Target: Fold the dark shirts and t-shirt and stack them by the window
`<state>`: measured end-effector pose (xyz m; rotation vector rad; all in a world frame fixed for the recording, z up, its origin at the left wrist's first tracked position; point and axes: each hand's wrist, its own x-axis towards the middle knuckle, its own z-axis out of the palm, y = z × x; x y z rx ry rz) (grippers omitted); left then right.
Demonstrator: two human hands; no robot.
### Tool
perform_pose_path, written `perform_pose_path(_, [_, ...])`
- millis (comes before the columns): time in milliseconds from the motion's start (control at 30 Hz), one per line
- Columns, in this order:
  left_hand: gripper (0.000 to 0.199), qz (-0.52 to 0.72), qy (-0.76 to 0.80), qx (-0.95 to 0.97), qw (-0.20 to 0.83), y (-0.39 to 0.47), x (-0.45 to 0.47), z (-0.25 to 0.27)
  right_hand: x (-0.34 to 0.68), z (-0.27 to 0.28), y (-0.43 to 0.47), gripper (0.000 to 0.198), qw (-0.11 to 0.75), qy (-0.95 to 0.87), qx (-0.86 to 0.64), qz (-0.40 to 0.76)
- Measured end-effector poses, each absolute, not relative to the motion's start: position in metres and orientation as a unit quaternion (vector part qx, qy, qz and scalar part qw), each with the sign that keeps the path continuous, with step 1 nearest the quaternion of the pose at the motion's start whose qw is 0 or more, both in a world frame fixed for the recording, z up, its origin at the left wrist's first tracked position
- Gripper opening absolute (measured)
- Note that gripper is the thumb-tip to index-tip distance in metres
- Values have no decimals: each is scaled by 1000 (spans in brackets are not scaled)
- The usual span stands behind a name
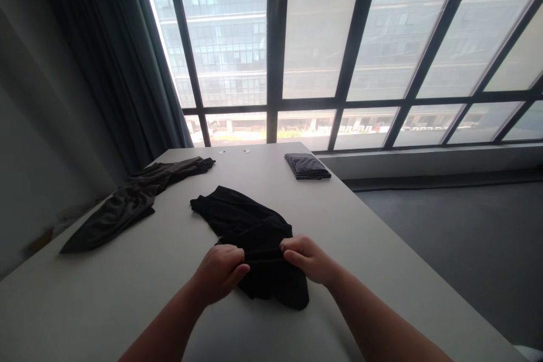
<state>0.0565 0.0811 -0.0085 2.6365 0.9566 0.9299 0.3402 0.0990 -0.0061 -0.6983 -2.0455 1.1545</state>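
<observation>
I see one black garment (pixel 250 232) lying crumpled near the middle of the white tabletop (pixel 373 249), stretching from its far corner back toward me. My two hands are on its near end. My left hand (pixel 220 271) has its fingers (pixel 237 272) curled closed, pinching a fold of the black cloth. My right hand (pixel 307 257) does the same just beside it, fingers (pixel 292 253) bent down and gripping the same edge, with a short strip of fabric pulled between the two hands. Below them the garment bunches into a lump.

Further out I count one more garment, a dark grey-brown one (pixel 131 201), spread long along the left side of the tabletop, well apart from the black one. One flat dark case (pixel 307 166) sits at the far edge by the window (pixel 322 34). One dark curtain (pixel 114 56) hangs at the left.
</observation>
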Motion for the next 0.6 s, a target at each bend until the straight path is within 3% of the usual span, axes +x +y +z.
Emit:
perform_pose_path(100, [38, 338, 331, 880, 47, 87, 54, -7, 340, -8, 101, 51, 369, -751, -279, 471])
perform_pose_path(233, [19, 378, 423, 822, -50, 99, 43, -11, 339, -21, 114, 19, 451, -707, -335, 428])
perform_pose_path(333, [20, 355, 561, 741, -106, 105, 37, -16, 337, -41, 125, 46, 406, -736, -413, 349])
perform_pose_path(500, [31, 162, 715, 679, 33, 98, 44, -8, 332, -59, 129, 64, 279, -827, -431, 229])
perform_pose_path(600, [49, 98, 690, 711, 95, 89, 55, -2, 329, -58, 127, 45, 273, -838, -428, 202])
